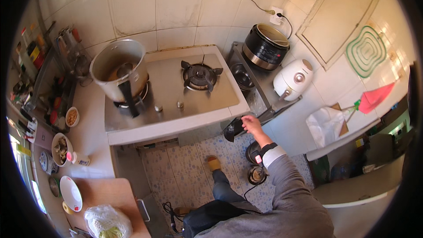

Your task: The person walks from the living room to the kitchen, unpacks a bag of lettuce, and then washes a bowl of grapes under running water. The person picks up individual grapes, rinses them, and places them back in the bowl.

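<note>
My right hand (251,124) is stretched out ahead, beyond the front right corner of the stove counter. Its fingers are closed at the edge of a glossy black bowl-like thing (232,130), seen side-on and partly dark, so its exact kind is unclear. Just beyond, dark bowls (241,76) are stacked on the metal shelf unit (257,86). A white air fryer (293,79) with a protruding handle stands near them. My left hand is not in view.
A large pot (100,86) with a ladle inside stands on the left burner; the right burner (200,76) is bare. A black rice cooker (265,48) sits at the back right. Bowls, a cutting board (132,194) and a bagged vegetable (107,221) are at left. Appliances stand on the floor.
</note>
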{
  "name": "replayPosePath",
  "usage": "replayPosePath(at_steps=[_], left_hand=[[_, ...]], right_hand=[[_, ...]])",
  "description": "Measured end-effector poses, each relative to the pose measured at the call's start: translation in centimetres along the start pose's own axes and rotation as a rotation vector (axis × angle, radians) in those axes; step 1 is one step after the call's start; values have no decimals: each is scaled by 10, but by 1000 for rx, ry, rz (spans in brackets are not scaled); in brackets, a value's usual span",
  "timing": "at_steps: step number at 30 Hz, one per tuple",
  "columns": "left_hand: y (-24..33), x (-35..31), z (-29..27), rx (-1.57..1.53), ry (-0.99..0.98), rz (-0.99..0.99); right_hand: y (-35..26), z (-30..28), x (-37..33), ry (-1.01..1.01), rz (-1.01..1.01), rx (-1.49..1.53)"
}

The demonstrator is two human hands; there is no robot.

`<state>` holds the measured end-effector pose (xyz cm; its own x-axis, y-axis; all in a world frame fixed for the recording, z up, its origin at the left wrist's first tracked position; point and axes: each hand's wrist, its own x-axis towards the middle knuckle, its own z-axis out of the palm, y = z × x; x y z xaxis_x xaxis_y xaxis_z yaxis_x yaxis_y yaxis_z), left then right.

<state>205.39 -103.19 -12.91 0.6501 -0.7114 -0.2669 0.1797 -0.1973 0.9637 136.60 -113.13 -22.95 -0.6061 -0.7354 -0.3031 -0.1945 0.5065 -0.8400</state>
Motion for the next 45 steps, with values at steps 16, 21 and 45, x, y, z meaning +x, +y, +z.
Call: replayPosePath(at_steps=[16,21,45], left_hand=[[-5,5,333,76,-8,74],[-8,16,349,96,17,116],[-118,-182,262,-82,226,-773]], right_hand=[[48,-1,400,6,36,-563],[80,22,444,7,22,-763],[147,13,502,308,-320,-657]])
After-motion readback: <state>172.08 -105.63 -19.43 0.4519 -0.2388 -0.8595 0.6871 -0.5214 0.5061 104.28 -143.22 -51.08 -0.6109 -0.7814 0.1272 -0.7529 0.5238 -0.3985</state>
